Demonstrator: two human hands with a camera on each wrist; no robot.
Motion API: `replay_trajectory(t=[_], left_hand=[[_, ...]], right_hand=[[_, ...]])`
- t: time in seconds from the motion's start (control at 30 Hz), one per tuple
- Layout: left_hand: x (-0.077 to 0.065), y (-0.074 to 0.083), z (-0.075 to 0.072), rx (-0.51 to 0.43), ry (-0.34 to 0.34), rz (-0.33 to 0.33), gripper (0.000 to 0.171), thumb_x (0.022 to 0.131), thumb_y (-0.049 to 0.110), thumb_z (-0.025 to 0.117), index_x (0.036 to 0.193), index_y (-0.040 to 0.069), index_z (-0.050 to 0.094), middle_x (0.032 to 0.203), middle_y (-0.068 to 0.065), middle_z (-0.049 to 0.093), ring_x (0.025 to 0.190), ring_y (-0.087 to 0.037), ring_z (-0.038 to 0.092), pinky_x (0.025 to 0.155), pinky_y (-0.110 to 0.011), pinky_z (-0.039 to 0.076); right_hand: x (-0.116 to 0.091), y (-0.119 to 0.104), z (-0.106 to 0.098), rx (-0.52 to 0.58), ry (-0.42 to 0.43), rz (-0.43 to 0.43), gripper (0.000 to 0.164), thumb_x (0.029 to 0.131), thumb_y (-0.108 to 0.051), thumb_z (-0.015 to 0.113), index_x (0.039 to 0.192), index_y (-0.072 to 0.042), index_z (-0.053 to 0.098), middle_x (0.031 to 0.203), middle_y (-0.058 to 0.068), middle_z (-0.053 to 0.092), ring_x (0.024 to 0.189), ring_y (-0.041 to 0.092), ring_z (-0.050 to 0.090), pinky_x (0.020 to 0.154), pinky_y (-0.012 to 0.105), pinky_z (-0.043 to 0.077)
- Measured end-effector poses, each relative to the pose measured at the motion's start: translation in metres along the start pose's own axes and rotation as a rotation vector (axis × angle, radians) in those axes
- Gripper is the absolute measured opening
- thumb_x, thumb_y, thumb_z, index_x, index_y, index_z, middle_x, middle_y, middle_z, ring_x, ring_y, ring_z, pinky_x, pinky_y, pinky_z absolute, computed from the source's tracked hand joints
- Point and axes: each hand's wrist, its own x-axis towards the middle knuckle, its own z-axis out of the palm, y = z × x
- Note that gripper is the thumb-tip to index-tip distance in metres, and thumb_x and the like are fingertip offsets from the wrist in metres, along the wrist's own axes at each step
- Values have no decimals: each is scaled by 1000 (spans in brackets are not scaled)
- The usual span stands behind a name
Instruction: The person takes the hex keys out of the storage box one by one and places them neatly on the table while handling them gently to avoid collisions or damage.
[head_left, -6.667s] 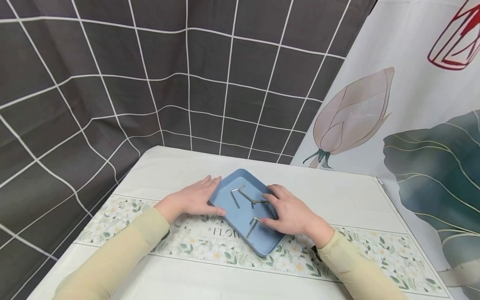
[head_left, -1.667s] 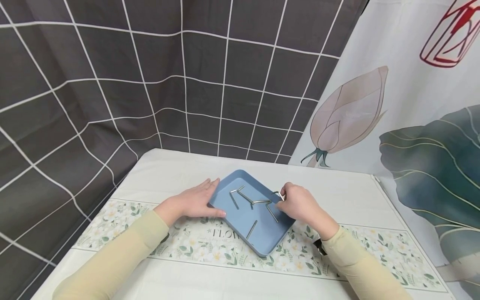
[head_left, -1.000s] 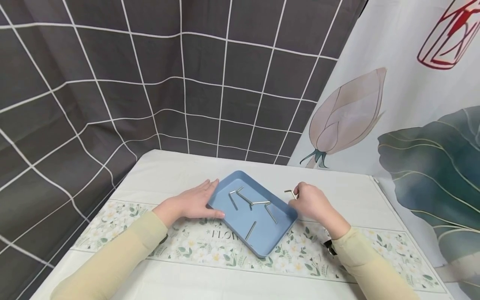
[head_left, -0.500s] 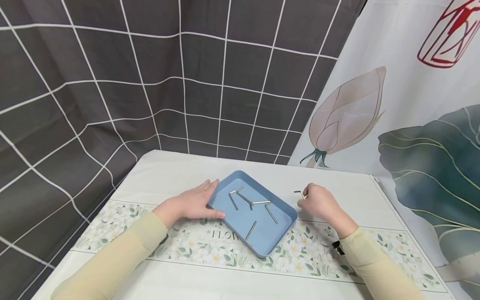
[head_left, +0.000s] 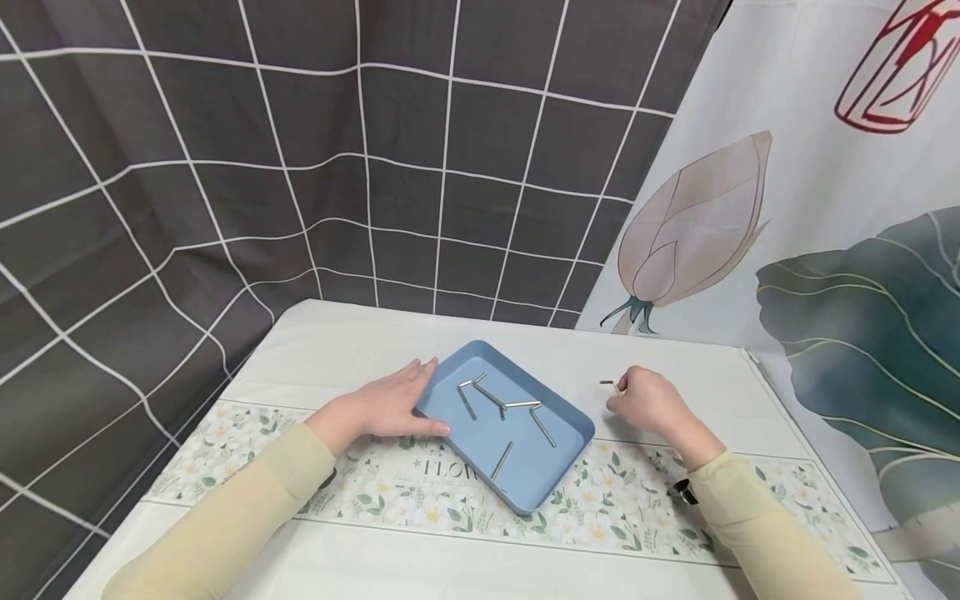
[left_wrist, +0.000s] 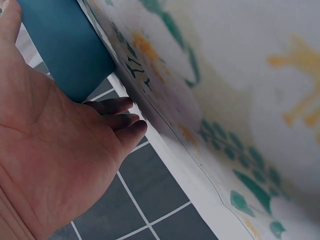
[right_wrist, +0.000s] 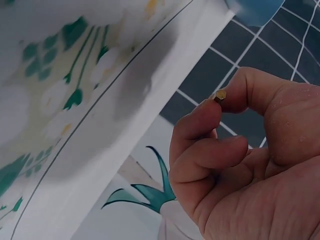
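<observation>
My right hand (right_wrist: 250,150) pinches a hexagonal metal rod (right_wrist: 220,95), its end face exposed, near the floral-printed tablecloth (right_wrist: 110,75).

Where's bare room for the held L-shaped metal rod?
White floral-banded cloth lies bare between the rectangular blue tray and right hand, and from that hand to the cloth's right edge. Crowded: the tray's middle, with silvery metal rods, and left corner, by the left hand.

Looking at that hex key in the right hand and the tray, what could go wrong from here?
The right hand pinches one thin hex key, which might slip or twist in its grip. In the blue tray, some of the other hex keys lie bunched, seemingly touching, so lifting one may drag its neighbours.
</observation>
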Motion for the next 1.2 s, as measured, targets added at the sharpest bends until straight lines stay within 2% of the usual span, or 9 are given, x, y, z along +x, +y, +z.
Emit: replay_trajectory(t=[0.17, 0.33, 0.43, 0.6, 0.73, 0.97, 1.2], left_hand=[[0, 0, 0, -3, -2, -3, 130, 97, 82, 65, 176, -4, 8, 183, -25, 15, 170, -44, 14, 136, -58, 22], [0, 0, 0, -12, -2, -1, 130, 97, 82, 65, 176, -4, 8, 183, -25, 15, 170, -44, 13, 136, -58, 21], [-1, 1, -1, -13, -4, 0, 130, 97, 82, 65, 176, -4, 8, 183, -26, 15, 170, -43, 12, 136, -57, 21], [0, -1, -1, -3, -3, -5, 130, 96, 83, 65, 176, -4, 8, 183, -25, 15, 171, -42, 13, 136, -57, 21], [0, 0, -1, -3, -8, -6, 130, 97, 83, 64, 177, -3, 7, 183, -25, 14, 171, -42, 12, 136, -57, 21], [-2, 1, -1, -2, -11, -13, 130, 96, 83, 65, 177, -2, 7, 183, -24, 14, 171, -41, 11, 136, -58, 20], [-1, 1, -2, -8, -19, -9, 131, 96, 83, 64, 177, -1, 6, 184, -23, 13, 171, -41, 10, 137, -56, 20]], right_hand=[[1, 4, -1, -7, -3, 0, 24, 90, -14, 72, 104, 5, 67, 100, 18, 71, 80, 27, 61, 71, 41, 54], [3, 9, 0, -27, -9, -18, 12, 88, -12, 70, 85, -5, 61, 81, 8, 61, 72, 23, 53, 64, 36, 44], [5, 12, 1, -39, -23, -18, 13, 88, -11, 70, 81, -8, 60, 77, 6, 59, 70, 23, 53, 63, 35, 42], [9, 17, 1, -51, -40, -4, 11, 90, -12, 73, 87, -4, 67, 82, 9, 66, 73, 24, 59, 64, 36, 49], [12, 20, 1, -56, -47, 6, 13, 90, -14, 74, 87, -3, 68, 83, 9, 67, 73, 24, 60, 64, 37, 49], [16, 21, 4, -57, -58, -22, 14, 90, -14, 74, 80, -7, 66, 76, 5, 63, 69, 21, 57, 62, 35, 46], [20, 18, 7, -42, -75, -27, 24, 90, -13, 74, 69, -13, 61, 65, 0, 55, 62, 18, 51, 59, 32, 41]])
